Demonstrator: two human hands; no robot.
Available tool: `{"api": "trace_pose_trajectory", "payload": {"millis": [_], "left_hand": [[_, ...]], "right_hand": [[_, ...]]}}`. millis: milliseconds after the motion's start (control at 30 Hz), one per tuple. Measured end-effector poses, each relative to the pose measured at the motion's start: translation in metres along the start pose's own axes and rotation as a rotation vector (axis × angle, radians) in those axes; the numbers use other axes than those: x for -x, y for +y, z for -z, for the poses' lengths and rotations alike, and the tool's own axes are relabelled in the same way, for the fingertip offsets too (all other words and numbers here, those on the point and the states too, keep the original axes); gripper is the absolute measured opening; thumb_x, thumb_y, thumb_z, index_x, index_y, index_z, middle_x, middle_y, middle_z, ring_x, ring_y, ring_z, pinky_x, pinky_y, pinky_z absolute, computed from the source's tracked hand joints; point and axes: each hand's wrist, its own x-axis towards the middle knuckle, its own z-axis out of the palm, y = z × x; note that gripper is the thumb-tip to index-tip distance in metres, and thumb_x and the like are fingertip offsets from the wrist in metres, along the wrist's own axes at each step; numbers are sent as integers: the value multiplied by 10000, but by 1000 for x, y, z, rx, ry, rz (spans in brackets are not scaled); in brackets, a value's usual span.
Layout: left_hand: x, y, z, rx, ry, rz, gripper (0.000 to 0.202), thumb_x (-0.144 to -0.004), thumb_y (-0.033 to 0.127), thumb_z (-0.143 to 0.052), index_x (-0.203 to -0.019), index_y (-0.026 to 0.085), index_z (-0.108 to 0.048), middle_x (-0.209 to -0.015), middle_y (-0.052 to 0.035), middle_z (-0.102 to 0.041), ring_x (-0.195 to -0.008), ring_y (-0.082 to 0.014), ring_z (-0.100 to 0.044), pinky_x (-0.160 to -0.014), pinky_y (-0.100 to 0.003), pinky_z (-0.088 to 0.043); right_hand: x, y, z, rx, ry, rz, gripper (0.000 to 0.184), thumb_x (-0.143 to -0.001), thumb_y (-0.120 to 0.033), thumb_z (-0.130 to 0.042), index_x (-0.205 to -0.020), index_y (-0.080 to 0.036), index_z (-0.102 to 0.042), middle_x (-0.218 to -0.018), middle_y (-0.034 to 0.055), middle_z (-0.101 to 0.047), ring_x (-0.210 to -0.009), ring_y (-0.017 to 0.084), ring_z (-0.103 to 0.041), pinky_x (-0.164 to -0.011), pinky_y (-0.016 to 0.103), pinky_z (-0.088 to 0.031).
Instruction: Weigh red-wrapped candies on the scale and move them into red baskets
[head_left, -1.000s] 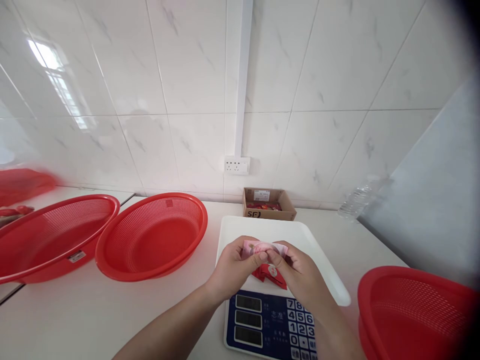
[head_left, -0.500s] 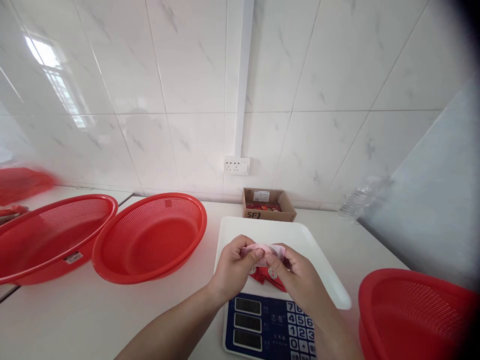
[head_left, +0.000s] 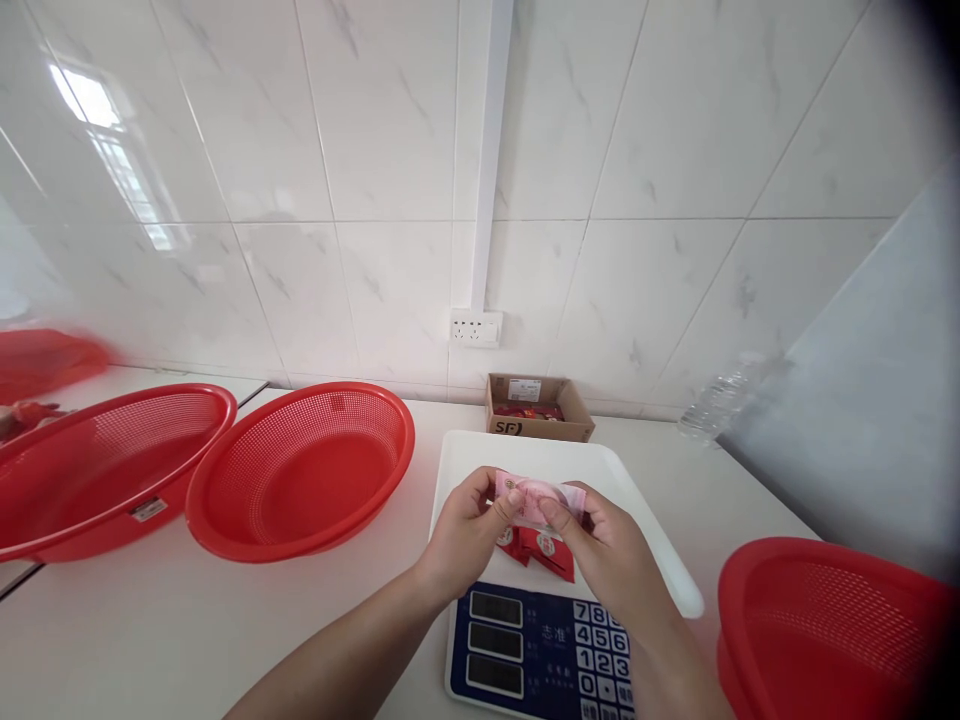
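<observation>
Left hand (head_left: 465,530): thumb and forefinger pinched on the left end of a pink slip (head_left: 538,497)
Right hand (head_left: 609,552): pinched on the slip's right end, other fingers curled
Slip: held flat between both hands, just above the red packets (head_left: 553,550) that lie on the white tray (head_left: 525,458)
Change: half a second ago the slip was bunched and drooping between the thumbs; now it is pulled out flatter and the hands sit slightly further apart
Scale (head_left: 541,640): under the tray; keypad shows 7 8, 4 5 6, 1 2 3, 0, with "志准" beside three dark displays
Box (head_left: 537,408): behind the tray at the wall, printed "SF"; its white label is too small to read
Baskets: red, two at left (head_left: 300,470) (head_left: 105,475), one at right (head_left: 832,620)
Bottle (head_left: 718,402): clear, at the right wall
</observation>
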Motion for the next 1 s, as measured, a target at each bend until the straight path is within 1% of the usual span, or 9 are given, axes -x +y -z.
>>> {"api": "trace_pose_trajectory", "payload": {"millis": [100, 167, 300, 367, 500, 667, 767, 833, 1000], "left_hand": [[0, 2, 0, 5, 16, 13, 337, -789, 488, -599, -795, 155, -541, -750, 5, -541, -686, -107, -474, -665, -239, -392], [0, 3, 0, 6, 18, 21, 350, -778, 501, -605, -799, 155, -554, -754, 1, -552, -692, -113, -483, -665, -241, -395], [1, 2, 0, -16, -7, 29, 361, -752, 502, -637, -815, 151, -584, -736, 1, -559, -686, -116, -499, -651, -237, -392], [1, 0, 1, -23, -17, 35, 355, -738, 492, -657, -811, 150, -594, -720, 5, -561, -667, -111, -498, -639, -233, -386], [1, -2, 0, 9, 4, 49, 365, -705, 494, -687, -762, 146, -592, -665, 20, -552, -620, -96, -480, -613, -228, -372], [0, 1, -1, 58, 8, 68, 342, -684, 459, -718, -746, 147, -594, -685, 6, -591, -642, -104, -513, -634, -238, -393], [1, 3, -2, 49, 23, 65, 342, -690, 464, -712, -731, 145, -594, -667, 6, -594, -621, -100, -507, -630, -240, -394], [1, 4, -3, 57, 28, 65, 348, -693, 471, -708, -733, 144, -597, -686, -1, -604, -639, -106, -520, -646, -246, -401], [2, 5, -4, 108, 65, 62, 330, -724, 462, -687, -776, 155, -576, -687, 17, -571, -622, -93, -494, -616, -225, -384]], "right_hand": [[0, -1, 0, 22, 15, 23, 390, -820, -577, -455, -715, -207, -517, -629, -14, -532, -604, 144, -486, -547, 251, -396], [0, -1, 0, 20, 19, 38, 383, -823, -566, -457, -717, -204, -528, -632, -10, -538, -601, 143, -486, -532, 247, -392], [1, -1, 0, 20, 14, 32, 371, -826, -545, -461, -722, -199, -546, -651, 1, -572, -607, 145, -499, -530, 248, -393], [1, -2, 0, 37, 15, 32, 379, -821, -552, -463, -720, -198, -555, -635, -4, -561, -596, 144, -492, -535, 250, -394], [1, -4, -1, 63, 19, 41, 393, -813, -564, -458, -693, -200, -549, -603, -19, -518, -571, 136, -464, -530, 245, -380], [1, -4, -2, 70, 30, 54, 400, -804, -571, -461, -668, -202, -532, -600, -19, -502, -572, 139, -456, -532, 250, -365], [1, -2, -2, 52, 9, 34, 407, -807, -585, -454, -707, -201, -544, -638, -6, -528, -615, 153, -484, -568, 261, -387], [0, 0, -3, 33, -17, 12, 410, -811, -592, -446, -728, -201, -541, -659, -1, -536, -638, 160, -494, -592, 269, -402], [-2, 3, -2, 1, -85, 16, 402, -816, -589, -439, -713, -205, -498, -629, -14, -499, -633, 160, -489, -589, 269, -412]]}}
